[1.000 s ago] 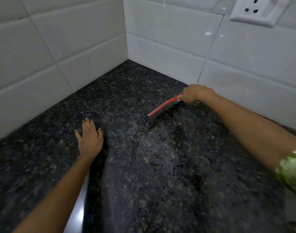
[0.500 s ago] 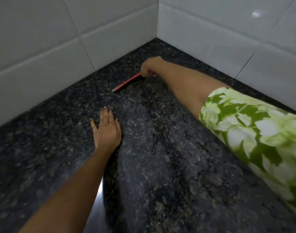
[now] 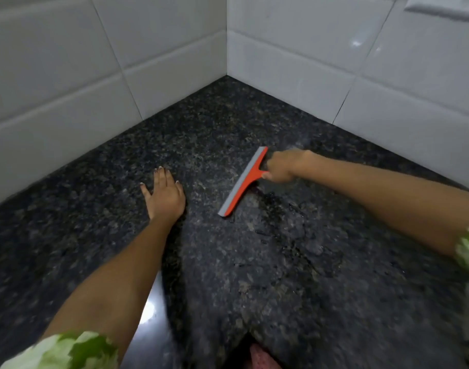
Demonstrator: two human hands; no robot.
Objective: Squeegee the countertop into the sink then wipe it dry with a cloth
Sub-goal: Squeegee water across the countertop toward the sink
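Note:
A red squeegee (image 3: 243, 182) with a grey rubber blade lies edge-down on the dark speckled granite countertop (image 3: 281, 262), its blade running diagonally from upper right to lower left. My right hand (image 3: 282, 166) is shut on its short handle, to the right of the blade. Flat on the stone to the left of the squeegee rests my left hand (image 3: 164, 194), fingers together, holding nothing. Wet streaks and droplets (image 3: 289, 227) glisten on the counter below and to the right of the blade. No sink or cloth is in view.
White tiled walls (image 3: 121, 62) meet in a corner (image 3: 226, 75) behind the counter. A wall socket (image 3: 443, 6) shows at the top right. A pinkish object (image 3: 260, 358) sits at the bottom edge. Green patterned sleeves cover my upper arms.
My right hand has pulled the squeegee back from near the wall corner toward me and to the right. My left hand stays flat on the counter.

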